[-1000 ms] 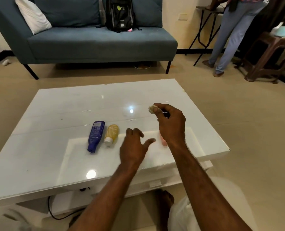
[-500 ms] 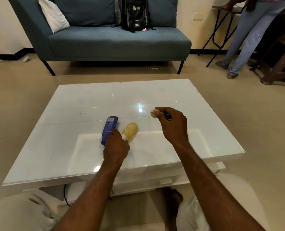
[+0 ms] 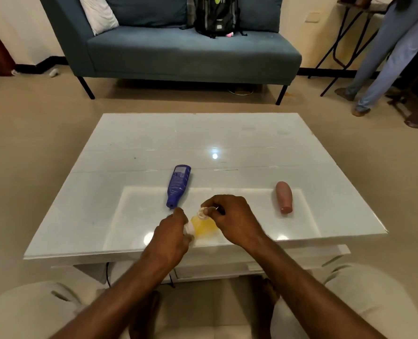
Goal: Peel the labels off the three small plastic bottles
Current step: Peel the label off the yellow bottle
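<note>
My left hand (image 3: pixel 172 232) grips the white cap end of a small yellow bottle (image 3: pixel 204 227), held just above the near part of the white table (image 3: pixel 129 192). My right hand (image 3: pixel 234 220) is over the bottle's other end and pinches a crumpled pale label wad (image 3: pixel 203 212) between thumb and fingers. A blue bottle (image 3: pixel 177 185) with its label showing lies on the table just beyond my left hand. A pink bottle (image 3: pixel 284 196) lies to the right, cap toward me.
A blue sofa (image 3: pixel 178 52) with a black backpack (image 3: pixel 216 15) and a white cushion stands beyond the table. A person's legs (image 3: pixel 386 57) and dark stools are at the far right. My knees are below the table's near edge.
My left hand has picked up the yellow bottle and drawn it toward me. My right hand, still pinching the label wad, has moved left and nearer onto the bottle, uncovering the pink bottle.
</note>
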